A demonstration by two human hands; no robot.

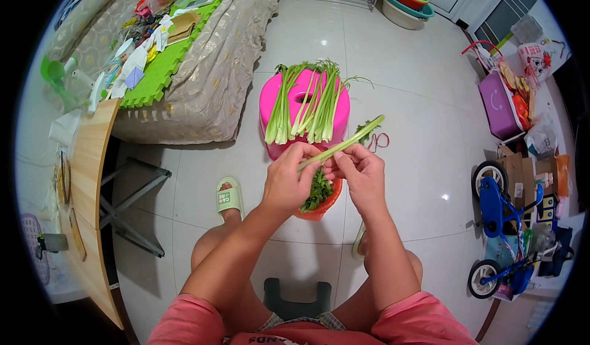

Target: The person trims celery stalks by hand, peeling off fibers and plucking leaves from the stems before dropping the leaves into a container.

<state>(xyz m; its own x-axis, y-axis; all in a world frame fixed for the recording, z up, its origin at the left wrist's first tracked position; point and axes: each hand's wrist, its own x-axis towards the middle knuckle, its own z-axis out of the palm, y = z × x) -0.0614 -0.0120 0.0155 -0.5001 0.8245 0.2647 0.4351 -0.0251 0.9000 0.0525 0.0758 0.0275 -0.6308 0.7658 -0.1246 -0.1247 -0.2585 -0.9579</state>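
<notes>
A pale green celery stalk [357, 137] slants up to the right between my two hands. My left hand [287, 179] grips its lower end, fingers closed around it. Farther along, my right hand [362, 176] pinches the same stalk between thumb and fingers. Below them sits an orange-red basket [335, 196] with green celery leaves [318, 192] in it, partly covered by my hands. Just beyond, several celery stalks [310, 105] lie side by side on a bright pink stool [267, 102], their leafy tops pointing away from me.
A red tie [381, 141] lies on the floor right of the stool. At left are a covered sofa [209, 68] and a wooden table [92, 167]. A blue balance bike [491, 210] and a purple bin [499, 105] stand at right. Stacked basins [409, 4] are at the back.
</notes>
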